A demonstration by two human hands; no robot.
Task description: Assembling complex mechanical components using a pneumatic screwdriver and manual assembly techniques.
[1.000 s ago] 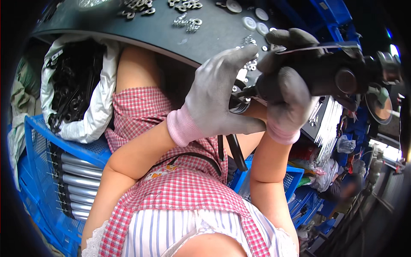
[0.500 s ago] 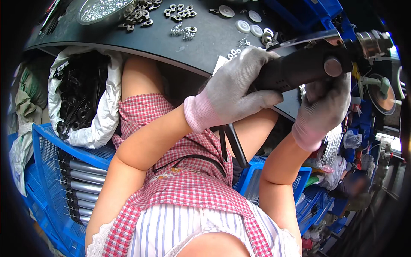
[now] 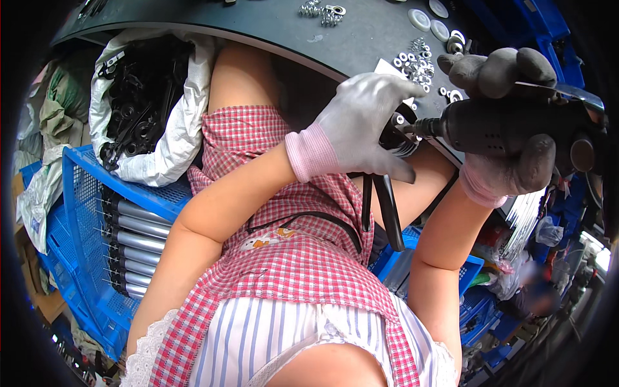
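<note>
Left hand (image 3: 361,132) covers black part (image 3: 401,138) it grips; shape unclear. Right hand (image 3: 509,122) wraps power tool (image 3: 516,126), rear end lost in dark rim. Small metal fasteners (image 3: 416,61) on table (image 3: 271,26) too tiny to identify (washers, maybe nuts). Lower right background blurred.

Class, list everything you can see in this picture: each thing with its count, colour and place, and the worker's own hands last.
Power screwdriver: one, black, upper right, in right hand.
Black part: one, at the tool's tip, in left hand.
Washers and nuts: many, silver, on the dark table.
White sack of black parts: one, upper left.
Blue crate of grey tubes: one, left.
Left hand: grey glove.
Right hand: dark grey glove.
</note>
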